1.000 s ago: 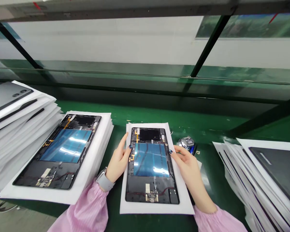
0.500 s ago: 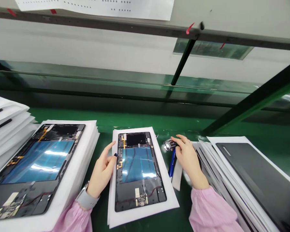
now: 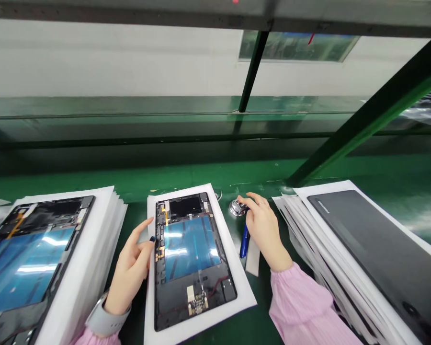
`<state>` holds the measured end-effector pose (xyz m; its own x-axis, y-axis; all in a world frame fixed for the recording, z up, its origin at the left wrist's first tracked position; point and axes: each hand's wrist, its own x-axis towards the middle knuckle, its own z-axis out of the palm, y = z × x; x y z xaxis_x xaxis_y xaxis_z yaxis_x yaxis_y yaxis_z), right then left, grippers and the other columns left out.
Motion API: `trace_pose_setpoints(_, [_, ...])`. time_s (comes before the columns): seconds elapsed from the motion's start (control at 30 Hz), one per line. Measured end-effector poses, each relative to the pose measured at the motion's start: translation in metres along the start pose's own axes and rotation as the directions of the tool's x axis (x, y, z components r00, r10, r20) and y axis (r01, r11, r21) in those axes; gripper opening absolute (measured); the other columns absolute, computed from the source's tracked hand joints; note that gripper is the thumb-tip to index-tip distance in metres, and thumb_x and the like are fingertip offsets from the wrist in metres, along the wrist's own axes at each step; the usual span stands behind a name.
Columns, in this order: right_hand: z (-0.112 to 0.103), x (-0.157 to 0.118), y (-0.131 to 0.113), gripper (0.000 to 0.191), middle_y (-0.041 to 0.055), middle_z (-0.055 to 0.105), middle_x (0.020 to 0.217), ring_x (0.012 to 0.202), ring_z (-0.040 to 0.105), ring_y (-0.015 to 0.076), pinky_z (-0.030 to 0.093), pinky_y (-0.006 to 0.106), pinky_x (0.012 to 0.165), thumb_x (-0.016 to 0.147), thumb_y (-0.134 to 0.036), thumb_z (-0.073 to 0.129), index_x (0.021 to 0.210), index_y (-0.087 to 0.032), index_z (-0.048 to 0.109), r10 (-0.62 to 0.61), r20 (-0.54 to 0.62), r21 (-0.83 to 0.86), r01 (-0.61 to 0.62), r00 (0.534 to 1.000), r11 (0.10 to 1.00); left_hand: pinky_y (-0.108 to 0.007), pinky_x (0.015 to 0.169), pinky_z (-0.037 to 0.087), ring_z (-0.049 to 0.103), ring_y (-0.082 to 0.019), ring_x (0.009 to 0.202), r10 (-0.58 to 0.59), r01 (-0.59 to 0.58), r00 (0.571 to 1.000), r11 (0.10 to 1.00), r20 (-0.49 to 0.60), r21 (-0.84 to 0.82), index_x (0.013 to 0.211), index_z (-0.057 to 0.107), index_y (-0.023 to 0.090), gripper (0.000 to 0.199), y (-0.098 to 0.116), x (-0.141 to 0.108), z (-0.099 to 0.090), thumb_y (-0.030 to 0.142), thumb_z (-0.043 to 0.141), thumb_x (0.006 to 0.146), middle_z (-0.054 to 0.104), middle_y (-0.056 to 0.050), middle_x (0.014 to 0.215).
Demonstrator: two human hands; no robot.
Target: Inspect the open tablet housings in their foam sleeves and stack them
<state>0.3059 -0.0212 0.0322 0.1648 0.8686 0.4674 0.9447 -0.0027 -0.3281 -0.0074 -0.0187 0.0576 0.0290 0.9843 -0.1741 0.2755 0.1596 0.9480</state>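
An opened tablet (image 3: 194, 249) with a blue battery lies on white sheets (image 3: 237, 292) in front of me, its inner parts facing up. My left hand (image 3: 132, 263) is at its left edge, index finger and thumb apart, the thumb near the frame. To the right of the tablet, my right hand (image 3: 264, 227) reaches over a small shiny metallic object (image 3: 236, 208); its visible fingers are apart, and its thumb is mostly hidden. Close below that hand lie a blue pen-like tool (image 3: 244, 242) and a flat whitish strip (image 3: 252, 258).
On the left stands a stack of white sheets (image 3: 104, 239) topped by another opened tablet (image 3: 32, 254). A stack on the right (image 3: 319, 254) carries a dark panel (image 3: 373, 249). A slanted green post (image 3: 366, 115) rises from the green table (image 3: 187, 175) behind it.
My view has tilted and shifted, so the stacks and tablet appear farther left. My hands keep nearly the same places beside the tablet and at the shiny object.
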Motion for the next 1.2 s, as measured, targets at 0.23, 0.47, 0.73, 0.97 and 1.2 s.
trace_pose_setpoints(0.23, [-0.029,-0.003,-0.003,0.042,0.014,0.066,0.109,0.088,0.063,0.0259,0.051,0.039,0.078,0.085,-0.013,0.04,0.106,-0.017,0.076,-0.005,0.008,0.017,0.005,1.0,1.0,-0.017,0.037,0.029,0.032,-0.009,0.036,0.012,-0.013,1.0,0.999,-0.012,-0.031,0.142,0.042,0.019,0.062,0.004,-0.001,0.003,0.042,0.053,0.086,0.037,0.012,0.041])
trace_pose_setpoints(0.47, [-0.04,-0.01,-0.003,0.038,-0.0012,0.056,0.043,0.04,0.051,0.0189,0.031,0.03,0.044,0.073,-0.016,0.052,0.091,-0.029,0.082,-0.007,0.352,-0.012,0.012,0.936,1.0,-0.018,0.037,0.029,0.032,-0.009,0.037,-0.01,0.011,1.0,0.999,0.029,-0.053,0.143,0.039,0.014,0.066,0.002,0.003,0.001,0.045,0.052,0.086,0.037,0.013,0.042])
trace_pose_setpoints(0.73, [-0.031,-0.011,0.001,0.034,0.0014,0.062,0.05,0.048,0.056,0.0219,0.028,0.03,0.047,0.071,-0.017,0.056,0.084,-0.033,0.082,0.091,0.467,0.063,-0.136,0.879,0.989,-0.019,0.037,0.028,0.031,-0.009,0.037,-0.017,0.02,0.999,0.996,0.035,-0.092,0.142,0.039,0.012,0.068,0.002,0.003,0.002,0.044,0.054,0.084,0.036,0.013,0.044])
trace_pose_setpoints(0.97, [-0.031,-0.005,-0.003,0.032,0.0006,0.058,0.053,0.05,0.05,0.0187,0.034,0.03,0.05,0.071,-0.037,0.056,0.086,-0.022,0.08,0.218,0.536,0.416,-0.479,0.816,0.773,-0.019,0.038,0.028,0.031,-0.009,0.037,-0.002,0.005,0.999,0.997,0.037,-0.081,0.142,0.04,0.013,0.064,0.004,0.002,0.003,0.041,0.053,0.086,0.037,0.013,0.042])
trace_pose_setpoints(1.2, [-0.039,0.0,-0.005,0.027,-0.003,0.048,0.049,0.046,0.04,0.0121,0.029,0.026,0.045,0.062,-0.04,0.073,0.077,-0.017,0.075,0.237,0.709,0.583,-0.741,0.664,0.332,-0.019,0.037,0.027,0.031,-0.009,0.036,-0.004,0.008,0.999,0.996,0.044,-0.09,0.141,0.041,0.015,0.063,0.0,0.002,0.002,0.04,0.054,0.085,0.036,0.013,0.043])
